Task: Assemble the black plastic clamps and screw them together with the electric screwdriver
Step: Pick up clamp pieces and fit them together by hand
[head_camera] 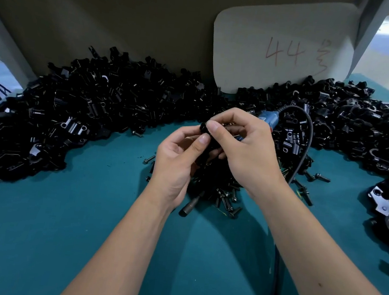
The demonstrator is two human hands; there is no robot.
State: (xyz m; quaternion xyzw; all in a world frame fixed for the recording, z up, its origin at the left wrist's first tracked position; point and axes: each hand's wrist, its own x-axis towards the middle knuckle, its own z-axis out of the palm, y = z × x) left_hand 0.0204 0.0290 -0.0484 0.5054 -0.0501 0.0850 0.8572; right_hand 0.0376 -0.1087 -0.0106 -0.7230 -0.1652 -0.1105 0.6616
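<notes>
Above the screw pile (218,188) on the teal tabletop (58,229), the left hand (177,160) and right hand (244,148) both pinch one black clamp (208,136), the blue electric screwdriver (268,119) lying just behind them.

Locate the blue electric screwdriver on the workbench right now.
In the head view, the electric screwdriver lies right of centre, just behind the right hand, among black clamp parts below the white card.
</notes>
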